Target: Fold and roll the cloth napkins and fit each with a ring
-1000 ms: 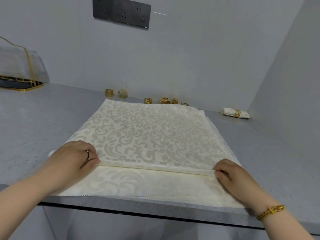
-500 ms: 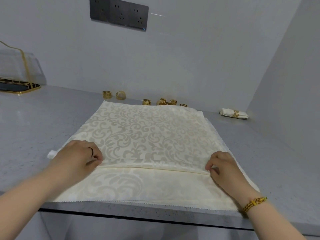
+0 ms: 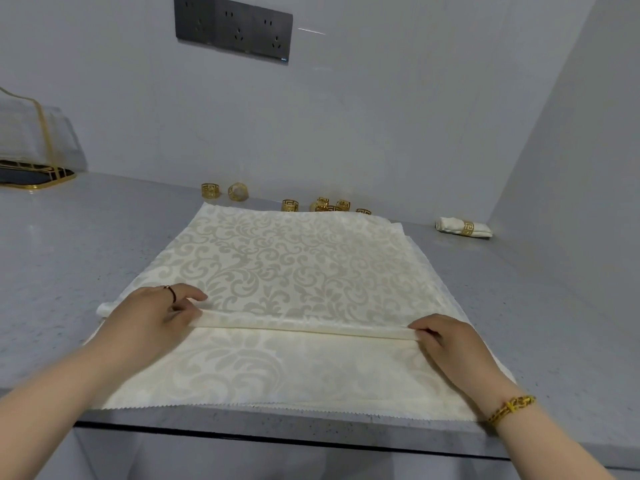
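Cream patterned cloth, the napkin, lies spread flat on the grey bench, with its zigzag front edge close to the bench lip. A raised fold runs across it near the front. The left hand pinches the left end of that fold between thumb and curled fingers. The right hand pinches the right end the same way. Gold rings sit loose along the back wall, just behind the napkin's far edge. In the far right corner lies a rolled napkin with a gold band round its middle. A dark socket panel hangs on the wall above.
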